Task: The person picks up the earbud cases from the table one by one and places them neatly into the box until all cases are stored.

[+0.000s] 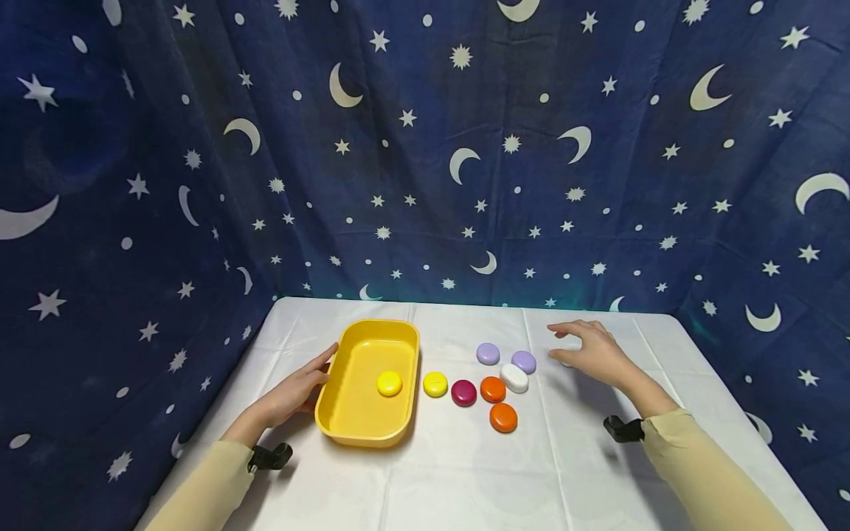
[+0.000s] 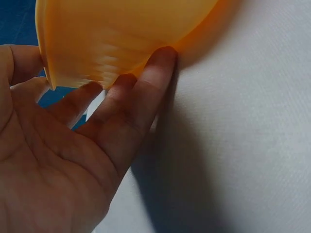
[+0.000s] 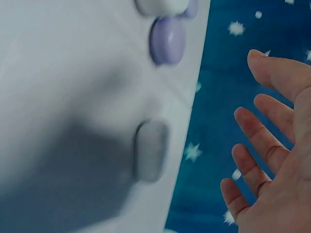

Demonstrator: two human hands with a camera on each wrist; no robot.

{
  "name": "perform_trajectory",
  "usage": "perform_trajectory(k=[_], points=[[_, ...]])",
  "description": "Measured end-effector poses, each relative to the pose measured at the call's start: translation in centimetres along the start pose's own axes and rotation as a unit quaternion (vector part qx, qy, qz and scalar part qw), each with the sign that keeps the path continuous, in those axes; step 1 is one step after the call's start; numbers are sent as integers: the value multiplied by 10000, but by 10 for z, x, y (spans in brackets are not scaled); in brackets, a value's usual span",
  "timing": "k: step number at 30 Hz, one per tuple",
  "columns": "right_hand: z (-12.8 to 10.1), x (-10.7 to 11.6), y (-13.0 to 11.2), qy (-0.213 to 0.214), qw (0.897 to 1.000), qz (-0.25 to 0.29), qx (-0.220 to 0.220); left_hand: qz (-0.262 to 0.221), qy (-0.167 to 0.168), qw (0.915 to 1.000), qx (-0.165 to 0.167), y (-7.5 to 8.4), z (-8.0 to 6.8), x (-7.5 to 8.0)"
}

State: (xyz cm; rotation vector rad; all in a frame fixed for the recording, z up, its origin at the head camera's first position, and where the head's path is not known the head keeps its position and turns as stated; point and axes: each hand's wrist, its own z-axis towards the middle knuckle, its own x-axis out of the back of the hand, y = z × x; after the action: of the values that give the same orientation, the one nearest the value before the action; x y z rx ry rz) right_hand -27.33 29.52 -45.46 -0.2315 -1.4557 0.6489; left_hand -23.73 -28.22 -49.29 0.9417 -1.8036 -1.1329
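Note:
My left hand (image 1: 296, 397) is at the left side of a yellow tray (image 1: 339, 413). In the left wrist view, its fingers (image 2: 158, 73) lie fairly straight against the outer wall of the tray. One yellow rounded disc (image 1: 389, 383) lies inside. Over the right part of the table hovers my right hand (image 1: 594, 354), fingers apart and holding nothing. Beneath it sits a white rounded piece (image 3: 152, 150), mostly hidden by the hand in the head view. Closest to that on the left is a purple disc (image 1: 524, 361).
Between tray and right hand lie another yellow disc (image 1: 434, 384), a magenta disc (image 1: 463, 393), two orange discs (image 1: 503, 417), a white oval piece (image 1: 514, 377) and a second purple disc (image 1: 488, 354). A white cloth covers the table (image 1: 465, 479); a star-patterned blue curtain (image 1: 425, 147) stands behind.

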Motion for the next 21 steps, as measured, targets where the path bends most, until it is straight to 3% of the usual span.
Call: perform_trajectory(k=[9,21], points=[[-13,9,34,-24,9995,135,-278,-42,9,10000,-49,-4,1,2],[-13,0,60,-272,9978,319,-522,-111,39,9999,-111,-7,2,0]])
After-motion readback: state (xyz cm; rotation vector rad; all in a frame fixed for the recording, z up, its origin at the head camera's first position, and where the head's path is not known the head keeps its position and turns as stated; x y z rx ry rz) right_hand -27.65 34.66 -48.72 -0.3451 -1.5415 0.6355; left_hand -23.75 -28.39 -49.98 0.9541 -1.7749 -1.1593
